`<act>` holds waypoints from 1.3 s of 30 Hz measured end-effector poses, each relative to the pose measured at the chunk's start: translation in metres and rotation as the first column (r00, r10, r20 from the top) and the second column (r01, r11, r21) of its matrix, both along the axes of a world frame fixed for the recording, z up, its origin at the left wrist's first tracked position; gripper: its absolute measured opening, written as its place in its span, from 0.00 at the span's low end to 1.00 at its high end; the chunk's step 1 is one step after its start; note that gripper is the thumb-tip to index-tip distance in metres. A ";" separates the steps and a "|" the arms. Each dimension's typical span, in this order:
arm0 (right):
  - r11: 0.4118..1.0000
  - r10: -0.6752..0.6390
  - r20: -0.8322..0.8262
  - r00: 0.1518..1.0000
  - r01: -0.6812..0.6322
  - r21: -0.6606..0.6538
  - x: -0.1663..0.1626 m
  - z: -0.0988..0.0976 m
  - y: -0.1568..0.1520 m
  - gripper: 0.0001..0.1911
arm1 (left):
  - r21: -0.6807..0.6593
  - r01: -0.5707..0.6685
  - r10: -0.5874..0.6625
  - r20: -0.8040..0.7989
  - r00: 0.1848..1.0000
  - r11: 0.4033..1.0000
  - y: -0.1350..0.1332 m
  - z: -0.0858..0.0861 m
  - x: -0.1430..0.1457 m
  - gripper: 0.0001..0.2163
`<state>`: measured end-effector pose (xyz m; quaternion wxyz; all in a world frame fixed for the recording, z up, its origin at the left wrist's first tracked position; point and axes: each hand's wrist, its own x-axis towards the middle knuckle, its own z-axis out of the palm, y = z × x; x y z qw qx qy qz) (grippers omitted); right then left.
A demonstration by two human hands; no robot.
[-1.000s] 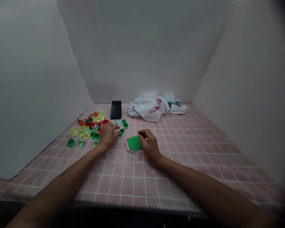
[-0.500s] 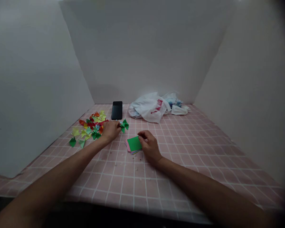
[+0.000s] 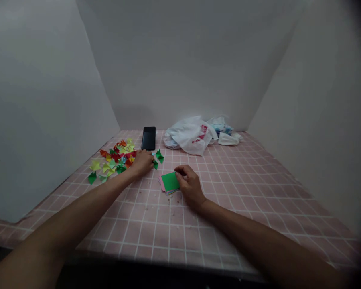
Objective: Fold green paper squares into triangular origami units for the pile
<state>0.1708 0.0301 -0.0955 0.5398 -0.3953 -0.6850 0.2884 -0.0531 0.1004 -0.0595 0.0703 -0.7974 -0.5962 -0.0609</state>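
My left hand [image 3: 143,162] has its fingers closed on a small green folded paper bird [image 3: 155,164], which shows just past the fingertips. Another green folded paper bird [image 3: 159,155] lies on the cloth right beyond it. My right hand [image 3: 190,184] pinches the right edge of a green paper square [image 3: 170,182] at the top of a small stack. Pink and other coloured sheets [image 3: 161,184] stick out beneath that square. How many sheets the right fingers grip is hidden.
A heap of folded paper birds [image 3: 116,157] in red, yellow, orange and green spreads left of my left hand. Behind it lies a black phone [image 3: 149,138]. White plastic bags [image 3: 188,134] sit at the back wall. Tiny scraps dot the pink checked cloth [image 3: 174,235]. Pale walls enclose the table.
My left hand has drawn slightly back toward me with one green bird, opening a gap from the other green bird. My right hand stays at the paper stack.
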 end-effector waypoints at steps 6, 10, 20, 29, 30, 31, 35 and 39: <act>1.000 0.003 0.002 1.000 -0.003 -0.004 0.000 0.001 -0.001 0.05 | -0.019 0.036 -0.036 -0.014 0.999 0.999 0.003 0.002 -0.008 0.07; 1.000 0.006 0.008 1.000 -0.006 -0.005 0.000 0.002 -0.002 0.06 | -0.012 0.022 -0.022 0.005 1.000 1.000 0.002 0.003 -0.013 0.07; 0.997 -0.040 0.047 0.998 0.043 -0.063 0.000 0.003 -0.002 0.07 | 0.147 0.006 -0.034 0.190 0.981 0.989 -0.036 0.043 -0.031 0.09; 0.991 -0.052 0.049 0.997 0.057 -0.122 0.000 0.006 -0.003 0.09 | 0.506 -0.126 -0.177 0.509 0.842 0.853 -0.088 0.095 -0.051 0.06; 0.992 -0.058 0.029 0.998 0.061 -0.112 0.001 0.009 -0.002 0.09 | 0.514 -0.146 -0.180 0.531 0.828 0.845 -0.092 0.093 -0.050 0.06; 0.993 -0.067 0.003 0.998 0.067 -0.101 0.002 0.013 -0.001 0.09 | 0.498 -0.155 -0.176 0.554 0.814 0.853 -0.096 0.088 -0.048 0.06; 0.993 -0.118 -0.128 0.985 0.114 -0.035 0.010 0.042 0.002 0.09 | 0.268 -0.007 -0.165 0.612 0.773 0.963 -0.106 0.051 -0.027 0.06; 0.982 -0.169 -0.234 0.957 0.184 0.042 0.021 0.070 0.004 0.07 | 0.048 0.185 -0.176 0.608 0.774 0.982 -0.109 0.005 0.011 0.10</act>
